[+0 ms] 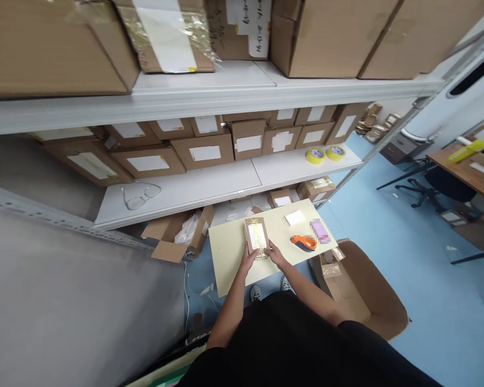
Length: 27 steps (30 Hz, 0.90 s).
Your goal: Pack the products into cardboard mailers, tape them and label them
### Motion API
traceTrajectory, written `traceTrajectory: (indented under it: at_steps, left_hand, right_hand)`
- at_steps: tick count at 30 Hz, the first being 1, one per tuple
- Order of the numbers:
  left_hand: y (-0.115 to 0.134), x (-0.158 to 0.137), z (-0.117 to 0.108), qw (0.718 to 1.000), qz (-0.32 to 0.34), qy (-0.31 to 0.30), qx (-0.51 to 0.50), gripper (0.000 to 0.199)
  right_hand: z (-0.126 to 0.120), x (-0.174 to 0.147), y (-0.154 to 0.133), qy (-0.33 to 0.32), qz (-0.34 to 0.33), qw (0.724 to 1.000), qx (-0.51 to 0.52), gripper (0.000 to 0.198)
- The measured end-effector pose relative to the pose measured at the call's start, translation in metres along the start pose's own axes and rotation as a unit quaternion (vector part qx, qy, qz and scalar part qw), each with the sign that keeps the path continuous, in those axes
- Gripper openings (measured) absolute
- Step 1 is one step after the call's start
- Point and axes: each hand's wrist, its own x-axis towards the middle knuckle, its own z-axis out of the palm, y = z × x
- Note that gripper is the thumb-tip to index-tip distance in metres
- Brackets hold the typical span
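Observation:
A small cardboard box (249, 228) with a white label and clear tape on its top is held at its near end between my two hands. My left hand (249, 260) grips its near left corner, the thumb resting on top. At the near right corner, my right hand (275, 255) holds it the same way. Beneath is a pale yellow board (228, 252). To the right of the box lie an orange and dark blue tape dispenser (304, 243), a white card or label stack (294, 217) and a blurred pink-purple item (319, 230).
Beyond the board, a grey-white shelf (210, 191) carries several labelled boxes, eyeglasses (140, 195) and two yellow tape rolls (315, 156). A large open carton (363, 290) stands at right; another open box (177, 236) sits left. Cables (186, 295) lie on the blue floor.

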Motion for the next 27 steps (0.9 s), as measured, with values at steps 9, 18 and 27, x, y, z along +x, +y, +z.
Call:
traceTrajectory:
  at_steps: [9,18,27]
  left_hand:
    - [0.084,0.045,0.061,0.99,0.043,-0.113,0.074,0.1]
    - [0.169,0.059,0.265,0.958,0.074,-0.276,0.015,0.098]
    - [0.173,0.037,0.467,0.916,0.067,-0.388,0.075,0.094]
  right_hand:
    - [-0.095,-0.024,-0.023,0.11,-0.068,0.98,0.152,0.077]
    - [-0.253,-0.096,0.006,0.365,-0.105,0.901,0.207,0.083]
    - [-0.386,-0.163,0.087,0.489,-0.061,0.83,0.261,0.082]
